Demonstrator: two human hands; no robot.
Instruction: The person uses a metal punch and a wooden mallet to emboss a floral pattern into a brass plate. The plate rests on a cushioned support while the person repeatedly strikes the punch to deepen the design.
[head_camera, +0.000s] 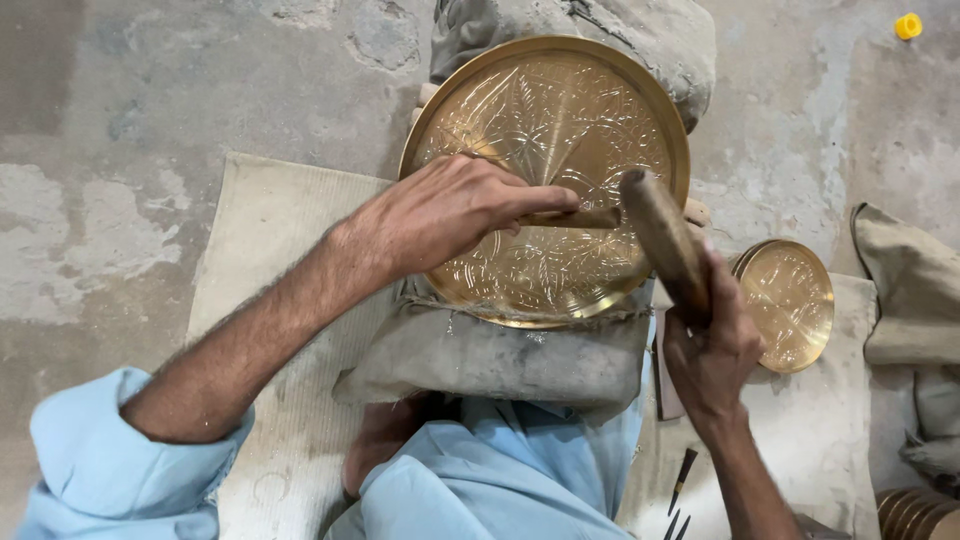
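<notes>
A large round brass tray (570, 110) with an engraved leaf pattern lies tilted on a grey cloth pad (500, 355) over my lap. My left hand (450, 210) rests on the tray and pinches a thin metal chisel (585, 218) held flat against the brass. My right hand (710, 350) grips a thick wooden mallet (665, 240), whose head stands at the chisel's end. Light blue sleeves cover my upper arms.
A smaller brass plate (790, 300) lies to the right on a pale mat (820, 430). Several dark chisels (682, 490) lie near my right forearm. More brass discs (915, 510) are stacked bottom right. A yellow cap (908, 26) sits on the concrete floor, top right.
</notes>
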